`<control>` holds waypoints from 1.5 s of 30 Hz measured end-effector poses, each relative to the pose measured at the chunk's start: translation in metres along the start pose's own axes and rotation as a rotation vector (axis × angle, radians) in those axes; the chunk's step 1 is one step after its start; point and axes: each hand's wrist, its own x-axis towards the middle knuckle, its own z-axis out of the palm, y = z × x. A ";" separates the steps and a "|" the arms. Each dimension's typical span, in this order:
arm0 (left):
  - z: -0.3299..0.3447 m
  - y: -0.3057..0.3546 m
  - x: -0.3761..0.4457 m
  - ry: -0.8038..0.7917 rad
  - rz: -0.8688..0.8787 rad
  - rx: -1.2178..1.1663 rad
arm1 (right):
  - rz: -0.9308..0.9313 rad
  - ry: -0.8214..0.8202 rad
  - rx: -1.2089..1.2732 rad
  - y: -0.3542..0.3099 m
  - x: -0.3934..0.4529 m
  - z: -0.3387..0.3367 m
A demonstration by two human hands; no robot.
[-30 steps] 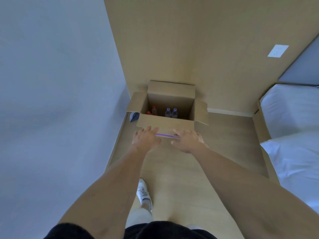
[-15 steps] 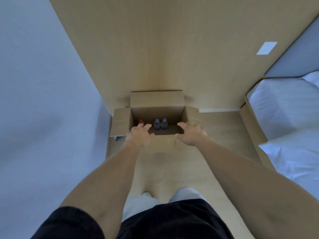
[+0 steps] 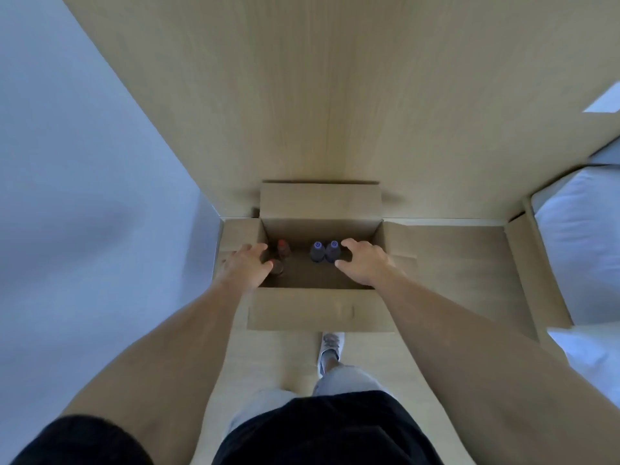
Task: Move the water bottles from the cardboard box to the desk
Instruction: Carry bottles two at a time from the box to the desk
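Both your hands are reaching into the open cardboard box (image 3: 320, 310) that stands on the wooden floor (image 3: 268, 357) against the wood-panelled wall (image 3: 318, 95), its four flaps folded outward.

Your right hand (image 3: 364, 265) is over the right part of the box, fingers and thumb spread in a loose curve and holding nothing. The two purple-capped water bottles (image 3: 324, 251) stand upright side by side in the middle of the box, touching each other, just to the left of that hand; the nearer one sits in the gap between your thumb and forefinger, but whether either touches it cannot be told.

Your left hand (image 3: 246, 268) is over the box's left edge, fingers relaxed and extended, gripping nothing. Just beside its fingertips stand two red-capped bottles (image 3: 281, 258) in the left corner, one behind the other; the nearer one is partly hidden by your fingers.

A white shoe (image 3: 330, 347) shows on the floor just below the box's near flap, and a bed with white bedding (image 3: 583, 236) lies at the right.
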 end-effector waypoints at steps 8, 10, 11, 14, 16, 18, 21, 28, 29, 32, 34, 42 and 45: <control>0.007 0.047 0.071 -0.050 0.032 -0.089 | 0.030 -0.134 0.110 0.018 0.081 -0.004; 0.016 0.053 0.085 -0.076 0.029 -0.088 | 0.052 -0.176 0.124 0.024 0.096 0.004; 0.020 0.055 0.092 -0.092 0.025 -0.088 | 0.060 -0.192 0.129 0.028 0.104 0.008; 0.040 0.060 0.118 -0.141 0.028 -0.077 | 0.103 -0.230 0.161 0.039 0.125 0.027; 0.057 0.061 0.134 -0.171 0.033 -0.065 | 0.134 -0.238 0.196 0.045 0.140 0.043; 0.078 0.061 0.151 -0.208 0.043 -0.051 | 0.152 -0.249 0.231 0.052 0.158 0.060; 0.115 0.058 0.181 -0.250 0.047 -0.071 | 0.194 -0.273 0.278 0.063 0.192 0.089; 0.213 0.037 0.286 -0.270 0.099 -0.020 | 0.222 -0.289 0.263 0.099 0.292 0.174; 0.225 0.034 0.301 -0.272 0.097 -0.015 | 0.222 -0.285 0.259 0.103 0.308 0.186; 0.262 0.024 0.344 -0.263 0.088 -0.023 | 0.233 -0.264 0.251 0.115 0.350 0.218; 0.284 0.020 0.368 -0.249 0.094 -0.029 | 0.245 -0.242 0.254 0.122 0.373 0.238; 0.352 0.015 0.440 -0.183 0.137 -0.170 | 0.326 -0.139 0.449 0.149 0.448 0.306; 0.369 0.017 0.464 -0.124 0.103 -0.209 | 0.291 -0.042 0.495 0.152 0.475 0.319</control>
